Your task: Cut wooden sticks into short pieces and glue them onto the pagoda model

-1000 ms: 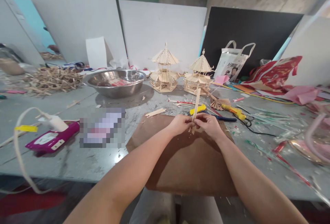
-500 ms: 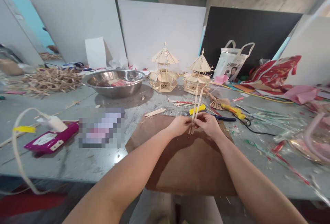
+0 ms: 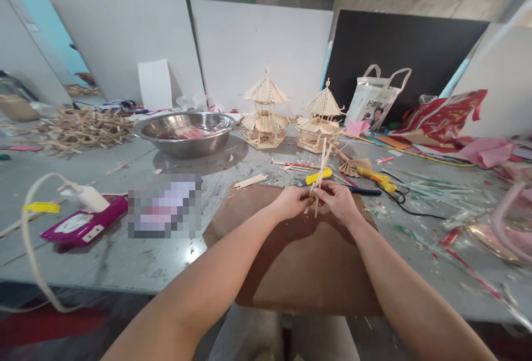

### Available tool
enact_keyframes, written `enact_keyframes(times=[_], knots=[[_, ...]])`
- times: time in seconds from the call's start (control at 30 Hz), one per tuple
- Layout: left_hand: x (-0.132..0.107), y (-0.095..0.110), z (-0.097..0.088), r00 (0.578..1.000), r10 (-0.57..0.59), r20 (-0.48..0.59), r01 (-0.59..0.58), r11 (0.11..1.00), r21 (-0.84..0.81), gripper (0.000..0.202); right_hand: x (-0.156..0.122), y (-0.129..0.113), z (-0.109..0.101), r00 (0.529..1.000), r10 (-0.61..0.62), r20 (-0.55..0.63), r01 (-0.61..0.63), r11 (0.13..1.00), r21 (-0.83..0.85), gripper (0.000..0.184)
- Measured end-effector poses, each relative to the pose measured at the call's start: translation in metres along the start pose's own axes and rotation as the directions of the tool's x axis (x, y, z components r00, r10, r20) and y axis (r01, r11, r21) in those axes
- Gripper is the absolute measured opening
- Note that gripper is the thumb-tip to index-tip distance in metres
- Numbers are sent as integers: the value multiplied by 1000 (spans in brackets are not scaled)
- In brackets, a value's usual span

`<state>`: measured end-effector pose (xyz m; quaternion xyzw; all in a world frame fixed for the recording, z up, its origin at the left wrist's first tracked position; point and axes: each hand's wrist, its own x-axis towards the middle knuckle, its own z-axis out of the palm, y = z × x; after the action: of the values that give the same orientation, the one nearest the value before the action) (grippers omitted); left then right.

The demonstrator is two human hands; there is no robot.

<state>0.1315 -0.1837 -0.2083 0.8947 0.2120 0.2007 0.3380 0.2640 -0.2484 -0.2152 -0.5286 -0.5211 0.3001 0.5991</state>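
Thin pale wooden sticks (image 3: 323,157) stand nearly upright between my hands, crossing each other near the fingers. My left hand (image 3: 293,201) pinches them low on the left side. From the right, my right hand (image 3: 334,197) grips a stick between thumb and fingers. Both hands are close together over a brown board (image 3: 307,267) on the table. Just beyond them lies a yellow-handled tool (image 3: 318,176). A few loose sticks (image 3: 251,181) rest at the board's far edge. How many sticks each hand holds is hard to make out.
Two stick-built pagoda models (image 3: 265,120) stand behind, beside a steel basin (image 3: 185,133) and a pile of sticks (image 3: 85,131). A purple power strip (image 3: 85,228) and a blurred-out flat object (image 3: 166,206) lie left. A yellow glue gun (image 3: 378,179) and plastic strips (image 3: 432,186) lie right.
The sticks were side by side and slightly apart at the top; now they cross, with one turned more upright in my right fingers. The hands stay in about the same place.
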Motion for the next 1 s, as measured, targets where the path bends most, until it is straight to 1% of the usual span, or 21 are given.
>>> enact_keyframes(times=[0.17,0.4,0.6,0.67,0.7,0.77,0.83,0.87,0.9,0.93,1.0], knots=[[0,-2,2,1000,7,-5,-7,1000,-22,23,0,-1,0,1000,-3,16,3,1000,-13,15],[0,-4,2,999,17,40,-12,992,-122,23,0,-3,0,999,-41,24,42,997,-64,14],[1,-4,3,1000,18,1,-18,998,-67,21,1,4,1,998,-49,50,54,994,-99,17],[1,-4,3,1000,7,-4,-7,999,-42,22,3,6,-1,999,-26,24,29,994,-101,21],[1,-4,3,1000,-5,-11,5,1000,-23,23,3,7,-3,1000,-14,-9,13,995,-103,23],[2,-6,1,999,-40,-33,41,999,19,23,5,8,-7,994,5,-111,-19,992,-123,28],[2,-7,-2,995,-74,-63,77,996,51,24,5,7,-11,980,18,-200,-60,976,-208,30],[3,-9,-3,993,-88,-81,93,994,57,24,5,7,-12,977,25,-210,-85,956,-279,30],[3,-10,-4,990,-102,-96,107,993,56,24,5,7,-13,981,35,-192,-104,926,-364,29],[3,-12,-5,987,-116,-109,121,992,45,25,4,7,-12,988,47,-146,-109,887,-449,27],[4,-15,-5,981,-147,-130,148,989,1,28,3,8,-10,997,76,-23,-76,812,-579,23]])
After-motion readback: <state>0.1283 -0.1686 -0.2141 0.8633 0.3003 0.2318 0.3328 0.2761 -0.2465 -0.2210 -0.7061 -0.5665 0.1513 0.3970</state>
